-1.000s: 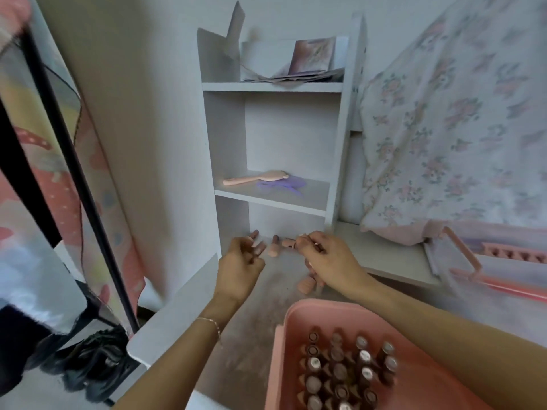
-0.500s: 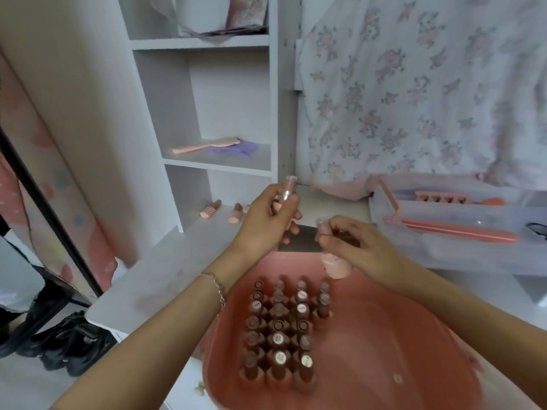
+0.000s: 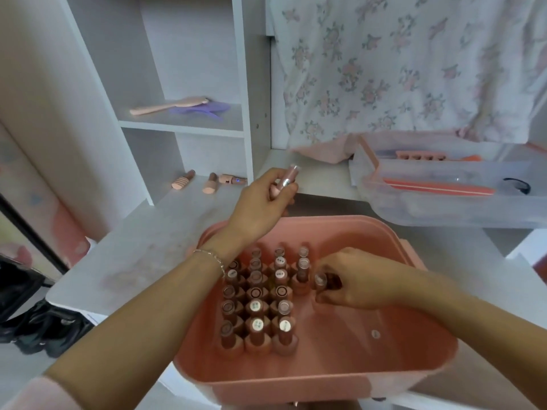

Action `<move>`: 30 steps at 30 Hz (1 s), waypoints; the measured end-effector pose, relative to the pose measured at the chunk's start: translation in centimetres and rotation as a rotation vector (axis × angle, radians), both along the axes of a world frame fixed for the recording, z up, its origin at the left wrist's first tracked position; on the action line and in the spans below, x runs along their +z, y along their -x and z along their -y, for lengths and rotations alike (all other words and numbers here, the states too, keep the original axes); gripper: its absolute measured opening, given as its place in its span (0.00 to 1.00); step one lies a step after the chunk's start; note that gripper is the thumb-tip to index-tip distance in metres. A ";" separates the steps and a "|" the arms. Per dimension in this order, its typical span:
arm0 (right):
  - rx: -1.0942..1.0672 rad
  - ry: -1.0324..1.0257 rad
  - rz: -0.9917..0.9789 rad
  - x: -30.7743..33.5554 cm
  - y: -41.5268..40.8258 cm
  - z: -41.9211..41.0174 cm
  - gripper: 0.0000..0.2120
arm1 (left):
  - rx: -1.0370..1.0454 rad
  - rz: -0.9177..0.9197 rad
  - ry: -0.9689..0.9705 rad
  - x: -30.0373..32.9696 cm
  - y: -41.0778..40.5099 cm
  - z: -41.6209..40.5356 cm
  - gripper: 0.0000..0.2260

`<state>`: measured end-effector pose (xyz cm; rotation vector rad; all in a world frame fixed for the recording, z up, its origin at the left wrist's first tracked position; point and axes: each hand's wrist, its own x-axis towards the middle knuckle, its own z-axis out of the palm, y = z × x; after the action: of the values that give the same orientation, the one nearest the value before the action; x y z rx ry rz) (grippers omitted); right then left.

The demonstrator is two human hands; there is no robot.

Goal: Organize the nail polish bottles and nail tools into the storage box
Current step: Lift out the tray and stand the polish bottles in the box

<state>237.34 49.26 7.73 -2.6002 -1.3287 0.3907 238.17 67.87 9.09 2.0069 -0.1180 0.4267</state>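
Head view, contents: right hand point(image 3: 352, 279), fingers curled round a bottle point(image 3: 321, 282) (cap up), low inside the pink box point(image 3: 414, 362), just right of the bottle rows point(image 3: 260, 297). Left hand point(image 3: 260, 205), fingers closed on a second bottle point(image 3: 285, 180), tilted, above the box's far rim. Box sits on a white desk point(image 3: 142, 247). Beyond: three pink tools point(image 3: 208, 182) lying at the shelf point(image 3: 180, 125) foot; clear tray point(image 3: 444, 202) to the right with a file point(image 3: 438, 186).
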 end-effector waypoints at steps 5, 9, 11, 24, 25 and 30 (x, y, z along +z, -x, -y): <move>-0.001 0.008 0.012 -0.6 0.3 0.2 0.05 | -0.021 0.014 0.051 0.2 0.1 -0.4 0.04; 0.022 0.005 0.110 -0.4 0.5 0.5 0.08 | -0.016 0.018 0.077 0.5 0.2 -0.6 0.04; 0.024 -0.010 0.131 -0.2 0.6 0.6 0.09 | -0.012 0.012 0.091 0.6 0.3 -0.6 0.04; 0.025 -0.035 0.144 0.2 1.0 -0.1 0.05 | -0.021 0.015 0.059 0.7 0.6 -0.5 0.05; 0.028 -0.037 0.151 0.2 1.0 -0.2 0.06 | -0.021 0.014 0.059 0.7 0.6 -0.5 0.05; 0.041 -0.059 0.194 0.0 1.0 -0.3 0.08 | -0.021 0.011 0.052 0.7 0.5 -0.5 0.05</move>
<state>236.38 49.54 7.75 -2.6202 -1.4317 0.1048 237.63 68.37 9.75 1.9510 -0.1339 0.4237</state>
